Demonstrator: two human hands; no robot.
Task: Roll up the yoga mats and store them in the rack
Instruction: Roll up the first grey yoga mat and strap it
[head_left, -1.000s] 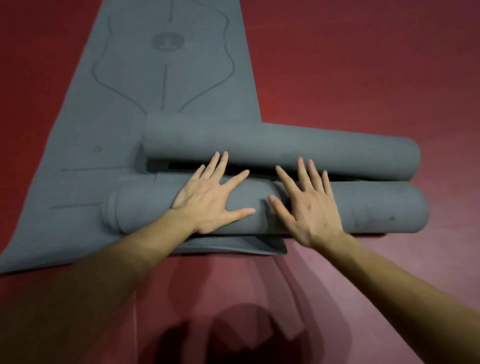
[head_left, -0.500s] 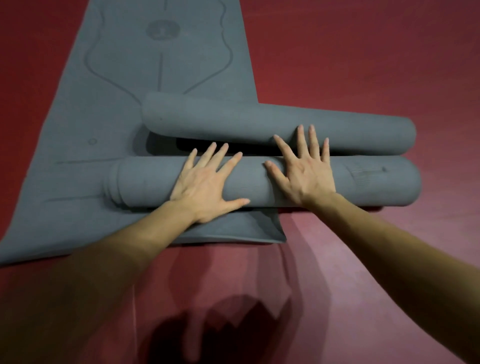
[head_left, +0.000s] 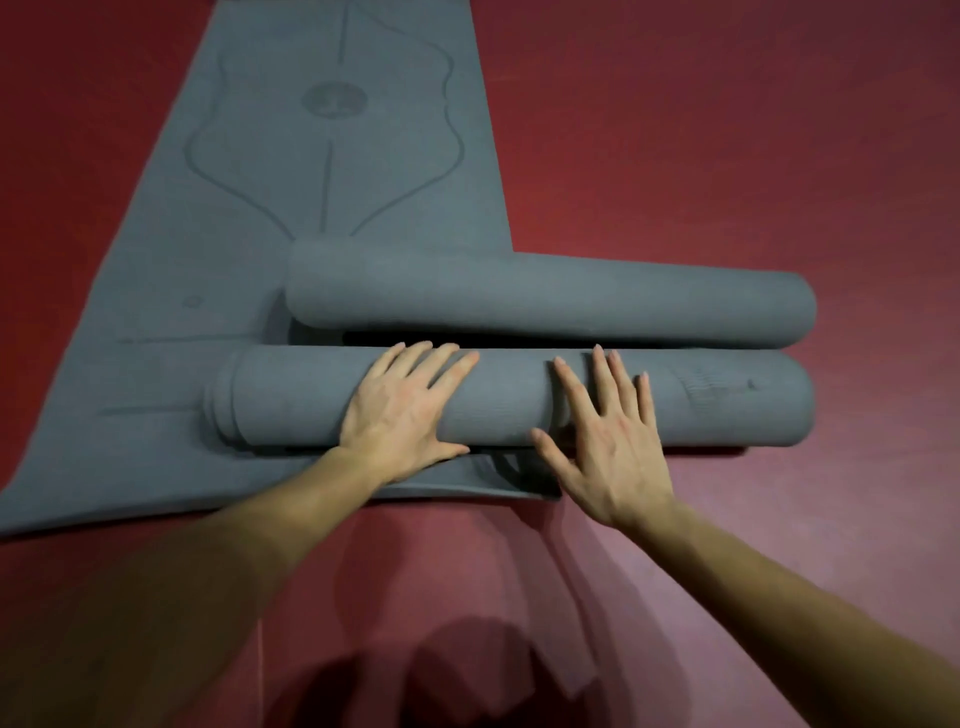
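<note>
On the red floor (head_left: 727, 130), right in front of the person, lies the near roll (head_left: 519, 400), a grey yoga mat wound into a long tube running left to right. Its left end rests on the flat mat (head_left: 311, 182) spread beneath; its right end sits over bare floor. At the left end the layers step outward, so the winding looks slightly telescoped. The 2 hands are flat, fingers straight and spread, gripping nothing: the left hand (head_left: 405, 410) presses on the tube's middle, the right hand (head_left: 608, 441) just beside it, fingers on top and palm over the near side. Judging by its look, the mat is light, soft and springy with a grippy surface, so it should roll under open palms without slipping but will want to uncoil once released. For carrying, curling fingers round it near each end, loose edge tucked underneath, seems safest. Just beyond, parallel, lies the far roll (head_left: 545, 301), with a dark gap between the 2.
</note>
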